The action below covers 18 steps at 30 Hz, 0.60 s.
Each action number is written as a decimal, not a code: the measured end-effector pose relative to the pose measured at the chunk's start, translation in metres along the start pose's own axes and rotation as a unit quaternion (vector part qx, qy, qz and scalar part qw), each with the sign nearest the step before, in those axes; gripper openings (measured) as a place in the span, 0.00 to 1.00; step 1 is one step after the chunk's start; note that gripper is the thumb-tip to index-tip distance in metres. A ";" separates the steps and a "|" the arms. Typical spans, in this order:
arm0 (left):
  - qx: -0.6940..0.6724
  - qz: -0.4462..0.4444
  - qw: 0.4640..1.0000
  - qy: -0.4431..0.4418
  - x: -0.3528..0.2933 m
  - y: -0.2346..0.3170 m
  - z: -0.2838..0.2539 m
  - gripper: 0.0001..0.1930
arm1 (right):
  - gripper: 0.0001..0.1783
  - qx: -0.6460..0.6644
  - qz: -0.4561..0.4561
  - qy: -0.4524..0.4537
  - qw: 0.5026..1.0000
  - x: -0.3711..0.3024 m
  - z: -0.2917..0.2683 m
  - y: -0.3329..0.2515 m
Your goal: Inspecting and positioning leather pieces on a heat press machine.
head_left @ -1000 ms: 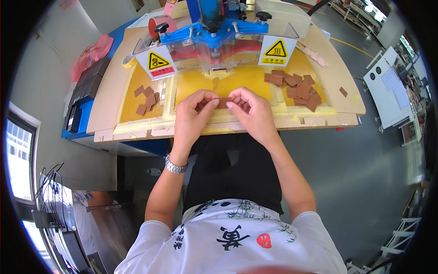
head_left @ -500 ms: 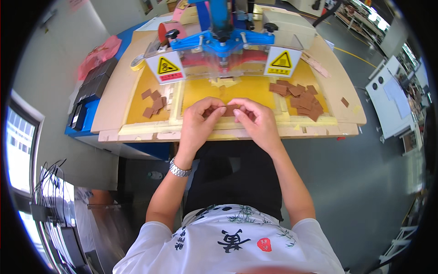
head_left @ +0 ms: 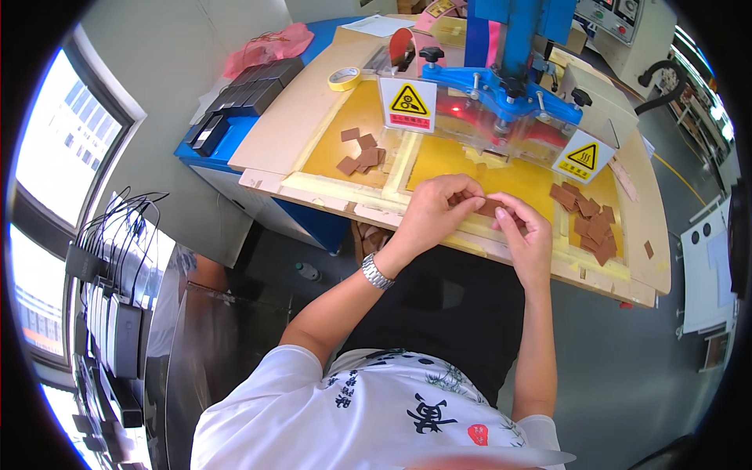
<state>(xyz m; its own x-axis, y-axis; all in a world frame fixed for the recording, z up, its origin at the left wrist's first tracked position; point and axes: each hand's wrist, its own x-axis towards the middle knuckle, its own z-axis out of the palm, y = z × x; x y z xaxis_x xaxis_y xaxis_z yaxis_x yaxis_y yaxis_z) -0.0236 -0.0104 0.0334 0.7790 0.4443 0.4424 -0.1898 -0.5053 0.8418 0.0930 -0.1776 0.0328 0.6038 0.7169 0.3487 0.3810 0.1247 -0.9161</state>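
Observation:
Between both hands is a small brown leather-like piece (head_left: 489,207), held near the front edge of the workbench. My left hand (head_left: 440,215) pinches its left end with thumb and fingertips, and a metal watch sits on that wrist. At the other end, my right hand (head_left: 526,235) grips it the same way. Fingers cover part of the piece. Beyond my right hand lies a heap of loose brown pieces (head_left: 595,225) on the yellow work surface (head_left: 446,163). A smaller group of brown pieces (head_left: 365,154) lies to the left.
A blue press (head_left: 489,92) with a clear guard and warning signs (head_left: 583,155) stands just beyond my hands. Back left are a yellow tape roll (head_left: 345,78), black boxes (head_left: 254,90) and a pink plastic bag (head_left: 270,48). One brown piece (head_left: 648,250) lies apart at the bench's right.
The head view has turned left, so the bench and press now appear farther right and tilted. Both hands still hold the brown piece, with little change in grip.

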 end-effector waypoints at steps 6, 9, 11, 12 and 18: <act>0.002 0.004 1.000 0.006 -0.001 -0.001 -0.003 0.05 | 0.13 -0.005 0.017 0.008 1.000 0.001 0.003 -0.002; 0.001 0.000 1.000 0.006 -0.001 -0.001 -0.002 0.05 | 0.13 -0.002 0.011 0.004 1.000 0.001 0.003 -0.001; -0.003 -0.005 1.000 0.007 -0.001 -0.001 -0.002 0.05 | 0.14 -0.011 0.019 0.006 1.000 0.000 0.002 0.000; 0.001 0.001 1.000 0.006 -0.001 0.001 -0.002 0.05 | 0.14 -0.010 0.020 0.005 1.000 0.000 0.003 0.000; 0.001 0.005 1.000 0.010 -0.001 -0.001 -0.002 0.05 | 0.14 -0.006 0.014 0.008 1.000 0.000 0.003 0.000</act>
<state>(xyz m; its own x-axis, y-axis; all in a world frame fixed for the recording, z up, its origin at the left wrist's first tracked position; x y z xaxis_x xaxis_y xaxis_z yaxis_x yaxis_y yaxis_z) -0.0252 -0.0091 0.0325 0.7651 0.4537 0.4569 -0.1964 -0.5114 0.8366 0.0912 -0.1754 0.0321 0.6249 0.7094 0.3260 0.3719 0.0967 -0.9232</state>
